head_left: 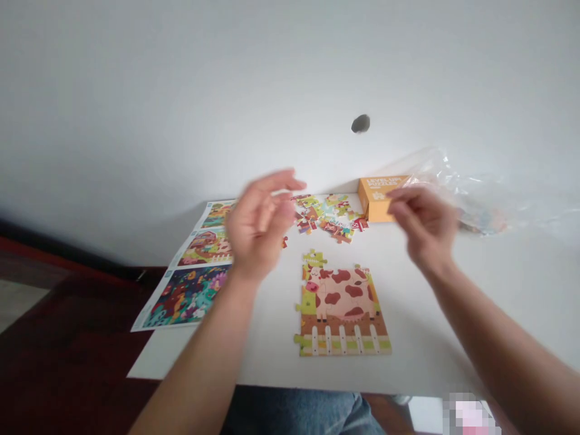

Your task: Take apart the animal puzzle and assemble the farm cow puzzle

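Note:
My left hand is raised above the table with its fingers stretched and slightly curled, blurred, holding nothing. It hovers in front of a heap of loose puzzle pieces. My right hand is held up to the right with its fingers pinched together at the edge of a clear plastic bag, which has a few pieces inside. Between and below the hands lies a partly joined cow puzzle with a white fence along its bottom.
An orange puzzle box stands behind my right hand. A printed sheet with three pictures lies at the left edge of the white table. A white wall rises behind. Dark red floor lies to the left, and jeans show below.

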`<state>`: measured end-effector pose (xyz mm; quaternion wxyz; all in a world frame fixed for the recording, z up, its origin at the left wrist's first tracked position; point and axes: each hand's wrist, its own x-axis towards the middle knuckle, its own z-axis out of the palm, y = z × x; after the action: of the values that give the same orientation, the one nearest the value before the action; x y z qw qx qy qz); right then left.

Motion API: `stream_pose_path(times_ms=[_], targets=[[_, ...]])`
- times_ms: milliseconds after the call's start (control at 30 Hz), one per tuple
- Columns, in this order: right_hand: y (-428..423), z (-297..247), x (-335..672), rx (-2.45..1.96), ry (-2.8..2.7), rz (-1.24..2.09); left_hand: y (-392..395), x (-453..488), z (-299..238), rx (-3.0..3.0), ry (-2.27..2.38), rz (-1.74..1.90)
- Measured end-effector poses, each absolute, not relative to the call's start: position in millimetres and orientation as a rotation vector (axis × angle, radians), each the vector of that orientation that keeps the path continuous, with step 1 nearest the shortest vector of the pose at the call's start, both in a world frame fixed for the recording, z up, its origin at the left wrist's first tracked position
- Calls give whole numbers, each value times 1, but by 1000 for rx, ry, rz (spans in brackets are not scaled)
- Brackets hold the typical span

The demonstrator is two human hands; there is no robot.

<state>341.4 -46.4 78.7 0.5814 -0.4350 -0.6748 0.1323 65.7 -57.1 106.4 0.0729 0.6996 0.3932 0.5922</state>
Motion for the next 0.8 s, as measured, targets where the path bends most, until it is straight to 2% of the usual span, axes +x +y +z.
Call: stream_pose_path(times_ms=[67,233,467,800], targets=[[-42,57,333,-1054,-1789,344,-41,74,78,2187,1176,1823],[-39,23,309,-1243,-2082,412,-14,79,19,2374,1266,1515],[-25,23,306,-1577,-1890,420,-12,68,16,2285,1372,1410],[-18,13,310,-1596,-1726,533,-16,77,11,2129,1435,1235]])
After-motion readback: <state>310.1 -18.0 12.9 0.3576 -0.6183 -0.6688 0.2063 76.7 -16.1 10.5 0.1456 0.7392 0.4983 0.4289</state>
